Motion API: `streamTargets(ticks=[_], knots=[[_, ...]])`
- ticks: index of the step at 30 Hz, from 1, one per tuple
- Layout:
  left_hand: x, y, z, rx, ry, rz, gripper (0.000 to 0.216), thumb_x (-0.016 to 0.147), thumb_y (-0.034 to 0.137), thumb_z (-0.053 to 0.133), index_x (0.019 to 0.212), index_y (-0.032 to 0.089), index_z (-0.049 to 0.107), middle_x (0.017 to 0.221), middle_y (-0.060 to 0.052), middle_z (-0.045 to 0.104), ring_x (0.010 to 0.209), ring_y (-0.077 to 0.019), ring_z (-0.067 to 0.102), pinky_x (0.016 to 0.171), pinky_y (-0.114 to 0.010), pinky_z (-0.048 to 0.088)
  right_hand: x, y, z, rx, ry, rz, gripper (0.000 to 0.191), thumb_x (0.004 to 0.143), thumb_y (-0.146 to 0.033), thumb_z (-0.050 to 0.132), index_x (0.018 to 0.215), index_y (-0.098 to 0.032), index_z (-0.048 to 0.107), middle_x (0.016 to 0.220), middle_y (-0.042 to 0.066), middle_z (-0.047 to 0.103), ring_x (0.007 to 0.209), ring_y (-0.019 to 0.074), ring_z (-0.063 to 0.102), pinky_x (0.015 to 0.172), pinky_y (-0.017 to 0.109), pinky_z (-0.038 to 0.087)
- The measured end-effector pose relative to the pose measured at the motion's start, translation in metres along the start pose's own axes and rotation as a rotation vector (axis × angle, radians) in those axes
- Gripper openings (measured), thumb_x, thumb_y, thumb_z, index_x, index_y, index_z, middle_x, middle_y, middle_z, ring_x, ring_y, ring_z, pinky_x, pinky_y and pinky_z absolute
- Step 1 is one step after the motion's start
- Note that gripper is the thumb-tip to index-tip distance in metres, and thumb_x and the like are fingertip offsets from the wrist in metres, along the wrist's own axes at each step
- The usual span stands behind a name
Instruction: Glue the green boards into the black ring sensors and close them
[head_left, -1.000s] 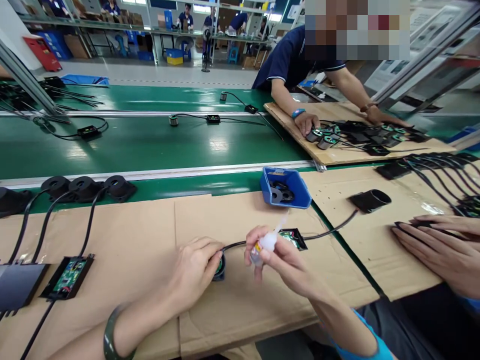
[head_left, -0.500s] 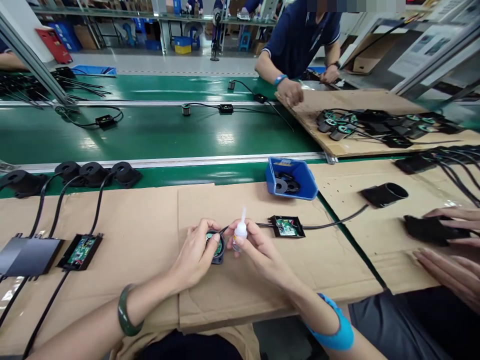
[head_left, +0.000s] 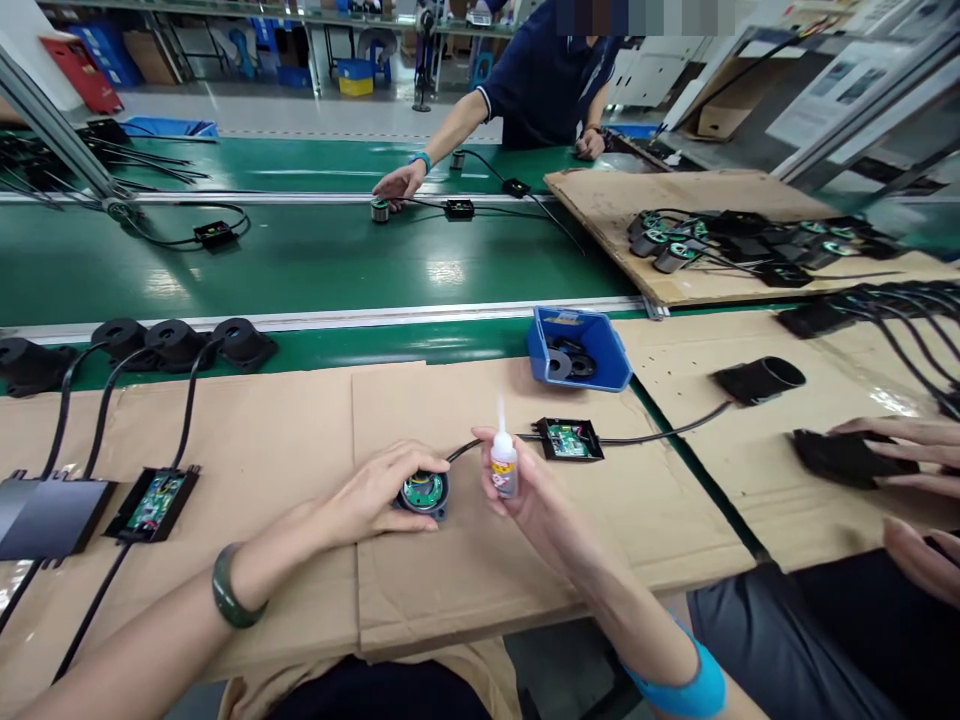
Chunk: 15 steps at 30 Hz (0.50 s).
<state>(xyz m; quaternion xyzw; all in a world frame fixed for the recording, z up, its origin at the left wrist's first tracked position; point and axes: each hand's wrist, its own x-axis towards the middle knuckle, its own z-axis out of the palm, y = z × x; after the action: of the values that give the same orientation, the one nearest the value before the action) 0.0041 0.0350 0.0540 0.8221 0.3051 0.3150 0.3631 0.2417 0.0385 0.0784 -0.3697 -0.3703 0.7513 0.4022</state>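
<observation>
My left hand (head_left: 382,492) grips a round black housing (head_left: 441,508) with a green circuit board (head_left: 422,490) showing in its open top. The housing rests on the cardboard. Just to its right, my right hand (head_left: 529,485) holds a small white glue bottle (head_left: 503,470) upright, its thin nozzle pointing up. A black cable runs from the housing behind my right hand to an open black box (head_left: 571,440) with a green board inside. From that box the cable goes on to a black cylindrical sleeve (head_left: 759,380) lying on its side.
A blue bin (head_left: 619,365) with black rings stands behind my hands. To the left are an open box (head_left: 152,505), a grey cover (head_left: 52,518) and several black housings (head_left: 244,343). A neighbour's hand (head_left: 892,440) touches a black part at right. Across the green belt (head_left: 315,270), a co-worker's hand (head_left: 403,183) reaches over.
My right hand has drawn the bottle slightly right, away from the housing. My left fingers have shifted to the housing's sides, exposing the board. The co-worker's hand has reached a motor on the belt.
</observation>
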Motion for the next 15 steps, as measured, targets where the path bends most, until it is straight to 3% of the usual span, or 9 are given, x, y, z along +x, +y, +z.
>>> streamTargets(ticks=[8,12,15], knots=[[0.009,-0.005,-0.008,0.123,-0.083,0.069,0.062,0.08,0.052,0.072,0.129,0.022,0.046,0.113,-0.011,0.061,0.101,-0.0245,0.062,0.087,-0.034,0.052,-0.023,0.001,-0.016,0.197,0.14,0.069,0.025,0.076,-0.039,0.08,0.095,-0.025,0.074,0.079,0.002,0.055,0.064,0.0101,0.044,0.05,0.017,0.038],[0.006,-0.008,-0.007,0.05,-0.028,0.046,0.074,0.072,0.061,0.075,0.126,0.022,0.043,0.12,-0.013,0.06,0.111,-0.027,0.061,0.094,-0.037,0.05,-0.021,0.008,-0.01,0.26,0.147,0.084,0.029,0.071,-0.037,0.085,0.093,-0.023,0.074,0.082,0.002,0.057,0.064,0.0085,0.045,0.051,0.015,0.039],[0.006,-0.008,-0.01,0.082,-0.064,-0.001,0.075,0.07,0.062,0.076,0.126,0.023,0.043,0.119,-0.012,0.062,0.109,-0.0271,0.062,0.094,-0.039,0.049,-0.021,0.01,-0.008,0.32,0.15,0.084,0.031,0.07,-0.035,0.086,0.094,-0.02,0.075,0.084,0.002,0.057,0.065,0.0078,0.046,0.05,0.014,0.04]])
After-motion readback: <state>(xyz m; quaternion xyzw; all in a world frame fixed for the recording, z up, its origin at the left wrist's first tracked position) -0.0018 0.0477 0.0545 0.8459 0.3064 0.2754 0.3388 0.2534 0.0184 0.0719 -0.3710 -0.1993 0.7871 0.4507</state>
